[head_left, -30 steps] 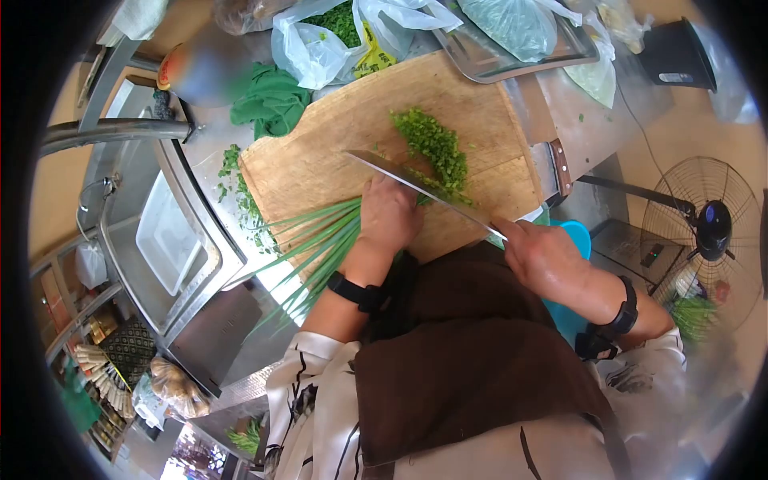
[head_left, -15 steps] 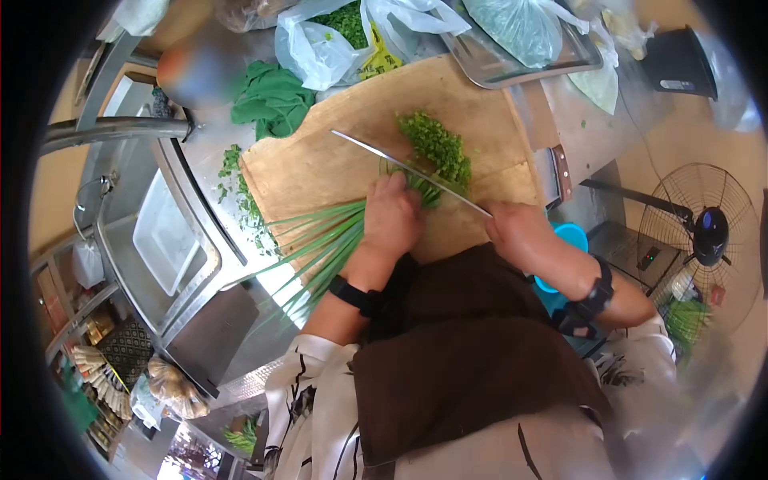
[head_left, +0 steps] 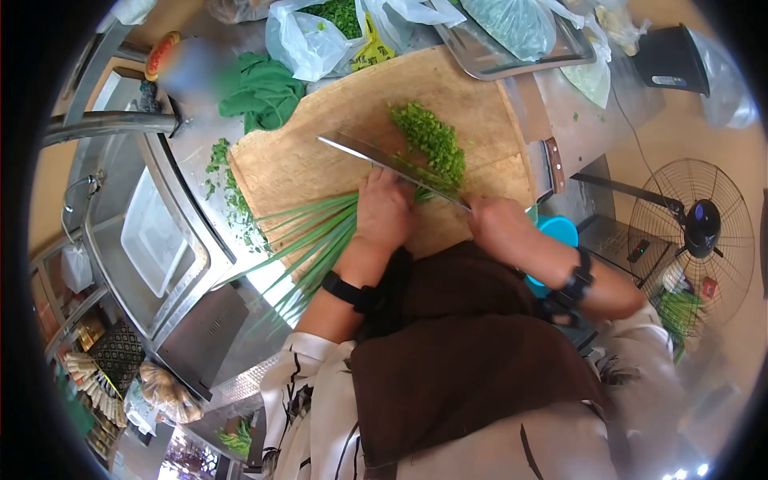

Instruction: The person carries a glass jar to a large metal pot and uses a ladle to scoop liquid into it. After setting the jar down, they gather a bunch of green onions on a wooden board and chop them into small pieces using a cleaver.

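My left hand [head_left: 386, 210] is closed over a bunch of green onions [head_left: 316, 232], pressing it on the wooden cutting board [head_left: 312, 152]. The long leaves trail left past the board's edge. In my right hand [head_left: 500, 228] is the handle of a knife [head_left: 384, 165], hidden by my fingers. Its long blade slants up to the left, close against the fingertips of my left hand and over the cut end of the bunch. Beyond the blade lies a pile of chopped green onions [head_left: 432, 142].
Behind the board are a green cloth [head_left: 262, 90], a plastic bag of chopped greens [head_left: 300, 44] and a metal tray [head_left: 552, 61]. A second knife [head_left: 554, 166] lies at the board's right. A sink [head_left: 152, 240] is at left, a fan [head_left: 700, 228] at right.
The knife blade has shifted and tilted, now showing more of its flat side. The whole view has moved slightly, and both hands keep their holds.
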